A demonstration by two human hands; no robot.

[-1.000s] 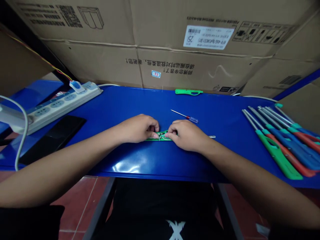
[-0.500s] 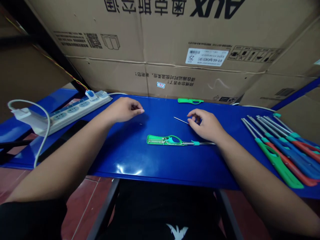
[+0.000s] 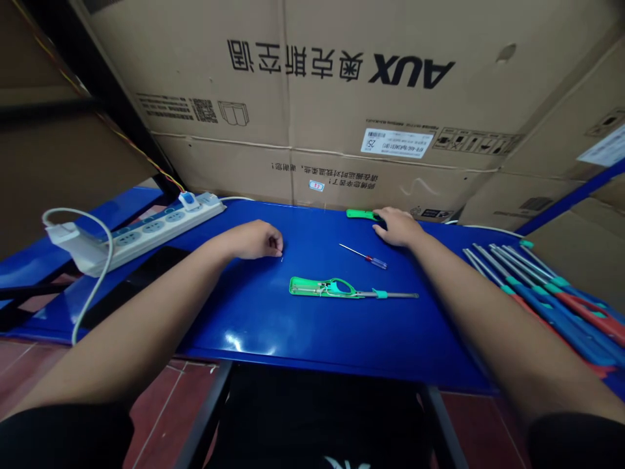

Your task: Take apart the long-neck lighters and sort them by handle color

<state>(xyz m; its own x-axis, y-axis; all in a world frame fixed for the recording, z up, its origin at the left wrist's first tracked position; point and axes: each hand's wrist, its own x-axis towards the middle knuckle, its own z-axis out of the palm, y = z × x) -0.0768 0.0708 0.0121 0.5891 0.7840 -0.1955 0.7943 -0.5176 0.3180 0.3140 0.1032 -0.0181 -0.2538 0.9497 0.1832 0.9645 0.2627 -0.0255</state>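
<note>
On the blue metal tabletop (image 3: 254, 339), a power strip (image 3: 151, 228) sits at the far left corner; a black phone (image 3: 131, 280) lies near the left edge; an opened green utility lighter (image 3: 317, 287) lies mid-table; a small red-handled screwdriver (image 3: 371, 257) and a green lighter part (image 3: 359, 213) lie toward the far edge; a row of long lighters (image 3: 561, 319) lines the right edge.

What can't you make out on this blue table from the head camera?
Head view:
Green plastic piece: one end hidden under the right hand.
Tiny item by the left hand: too small to identify.
Row of utility lighters: lower ends hidden behind the right forearm.
Black slab: partly hidden by the left forearm.
</note>
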